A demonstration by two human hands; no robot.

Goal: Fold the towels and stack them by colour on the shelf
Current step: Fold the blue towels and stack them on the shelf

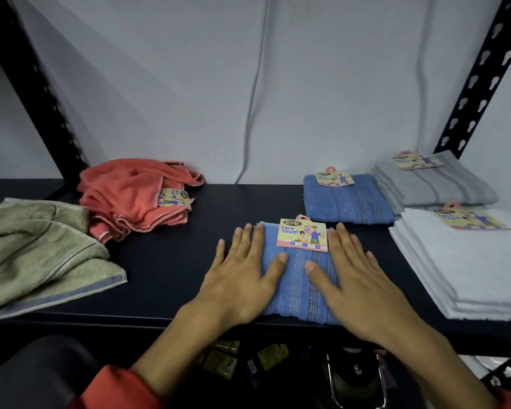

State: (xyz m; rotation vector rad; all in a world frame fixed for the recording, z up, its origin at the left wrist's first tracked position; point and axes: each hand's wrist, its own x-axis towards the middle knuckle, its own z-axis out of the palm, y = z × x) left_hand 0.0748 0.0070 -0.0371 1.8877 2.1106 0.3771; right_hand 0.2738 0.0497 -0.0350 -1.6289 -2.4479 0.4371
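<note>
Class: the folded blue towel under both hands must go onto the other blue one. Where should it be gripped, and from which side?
Grip the folded blue towel by its left and right edges, one hand per side; it lies flat, and the hands already flank it.

Dim, cool light, soft diagonal shadow across the backdrop [248, 84], wide-angle bending at the edges, shelf posts [481, 75] slightly blurred
</note>
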